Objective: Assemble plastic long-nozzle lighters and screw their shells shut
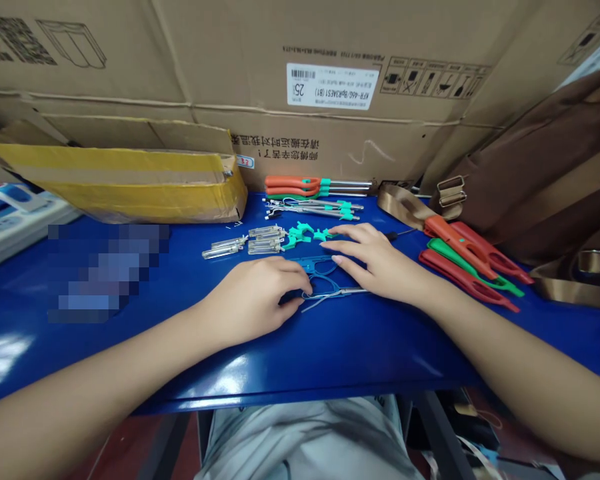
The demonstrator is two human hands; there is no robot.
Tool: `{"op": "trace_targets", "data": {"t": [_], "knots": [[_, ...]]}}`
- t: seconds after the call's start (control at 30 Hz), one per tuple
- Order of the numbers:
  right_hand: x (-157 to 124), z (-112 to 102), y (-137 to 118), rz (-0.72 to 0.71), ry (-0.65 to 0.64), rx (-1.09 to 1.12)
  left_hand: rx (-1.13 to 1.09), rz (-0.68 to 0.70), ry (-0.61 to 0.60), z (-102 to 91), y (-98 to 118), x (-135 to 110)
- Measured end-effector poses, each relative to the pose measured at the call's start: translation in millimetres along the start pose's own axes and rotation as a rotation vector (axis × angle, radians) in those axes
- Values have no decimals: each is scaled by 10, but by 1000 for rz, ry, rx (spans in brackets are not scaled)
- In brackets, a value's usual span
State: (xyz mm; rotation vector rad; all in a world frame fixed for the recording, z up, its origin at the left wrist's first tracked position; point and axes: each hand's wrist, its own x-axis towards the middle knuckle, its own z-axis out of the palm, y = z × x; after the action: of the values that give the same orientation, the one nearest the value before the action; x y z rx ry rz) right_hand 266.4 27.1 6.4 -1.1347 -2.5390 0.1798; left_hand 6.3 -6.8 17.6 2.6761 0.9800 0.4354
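My left hand [260, 297] is curled, its thumb and index finger pinched around the thin wire [316, 305] of a blue lighter handle half [325, 285] lying on the blue table. A slim metal tube [355, 291] runs right from that handle. Another blue handle half [321, 267] rests just behind it, between my hands. My right hand [375, 260] is open and palm down, fingers spread over the handle halves, with fingertips close to small green plastic parts [300, 233]. Clear lighter fuel tanks [266, 240] lie in small groups beyond my left hand.
Metal tubes with wires [320, 209] and orange lighter handles [293, 186] lie at the back. Red, green and orange handle shells [467, 267] are at right by a brown bag [545, 160]. A yellow-taped box [145, 193] and power strip [25, 220] stand left. Cardboard [230, 60] walls the back.
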Motion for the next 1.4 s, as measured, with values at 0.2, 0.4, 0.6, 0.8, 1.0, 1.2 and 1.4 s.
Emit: {"op": "trace_targets", "data": {"t": [0.2, 0.4, 0.6, 0.8, 1.0, 1.2, 1.4], "knots": [[12, 77, 30, 74, -95, -1, 11, -5, -14, -34, 21, -1], [20, 100, 45, 74, -40, 23, 23, -11, 28, -34, 40, -2], [34, 89, 86, 47, 87, 44, 60, -7, 54, 6, 22, 13], [60, 99, 146, 161, 113, 56, 79, 1, 64, 22, 10, 11], [58, 70, 143, 206, 135, 2, 53, 24, 90, 56, -11, 15], [49, -40, -37, 121, 131, 335, 39, 73, 315, 78, -65, 10], [26, -74, -237, 176, -44, 605, -5, 165, 307, 75, -95, 18]]}}
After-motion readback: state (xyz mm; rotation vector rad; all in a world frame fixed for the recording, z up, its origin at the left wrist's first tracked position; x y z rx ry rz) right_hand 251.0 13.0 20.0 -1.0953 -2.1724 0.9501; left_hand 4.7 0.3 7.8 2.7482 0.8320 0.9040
